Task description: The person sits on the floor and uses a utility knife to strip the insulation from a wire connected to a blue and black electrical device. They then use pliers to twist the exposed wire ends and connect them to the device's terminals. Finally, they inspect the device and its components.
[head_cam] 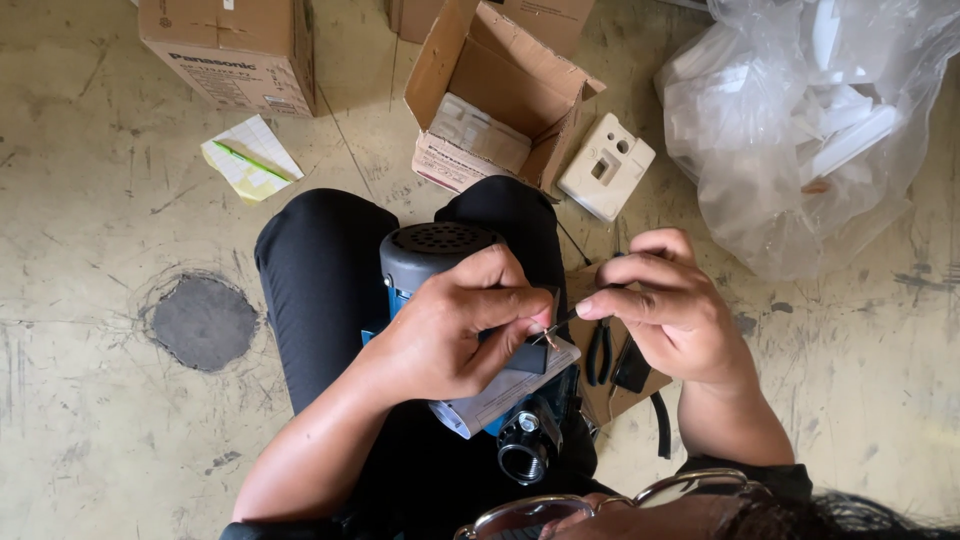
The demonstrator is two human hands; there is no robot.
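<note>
Pump (440, 262), grey at its ribbed motor cap and blue lower down, lies across the person's lap on black trousers, its threaded metal port (524, 452) pointing toward the camera. The left hand (455, 325) rests on the pump's top, fingers curled, thumb and forefinger pinched shut on a thin bare wire end (547, 335) just above the pump's black terminal box (527, 355). The right hand (670, 305) hovers just right of the pump, fingers closed on the dark cable (568, 318) that runs to the same wire end; the two hands nearly meet at their fingertips. A white paper label (495, 400) lies against the pump under the left hand. Right of the pump, on a cardboard piece on the floor, lie black-handled pliers (599, 352). Beyond the pump stands an open cardboard box (500, 95), with a white plastic cover plate (606, 166) beside it and a clear plastic bag (810, 130) of white parts further right.
</note>
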